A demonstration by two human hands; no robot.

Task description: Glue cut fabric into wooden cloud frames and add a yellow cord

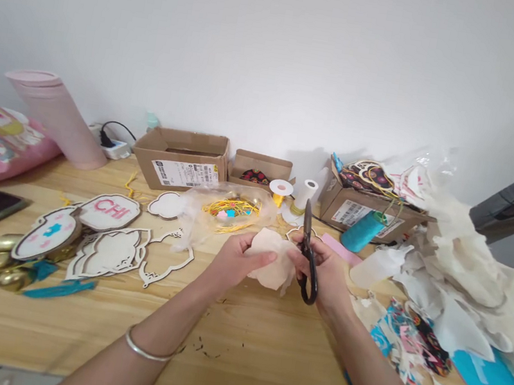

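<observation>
Left hand (233, 259): pinching the cream piece (272, 279), just below your view's centre, thumb on top.
Right hand (325, 271): gripping black scissors (307, 251) at the piece's 3 o'clock, tip towards 12.
Safer handling: left thumb well clear of blades.
Hidden: your fingers beneath the piece.

The desk (249, 367) is seen close up by one head camera, pointed forward and down from above its near edge, toward the wall (278, 59)
</observation>
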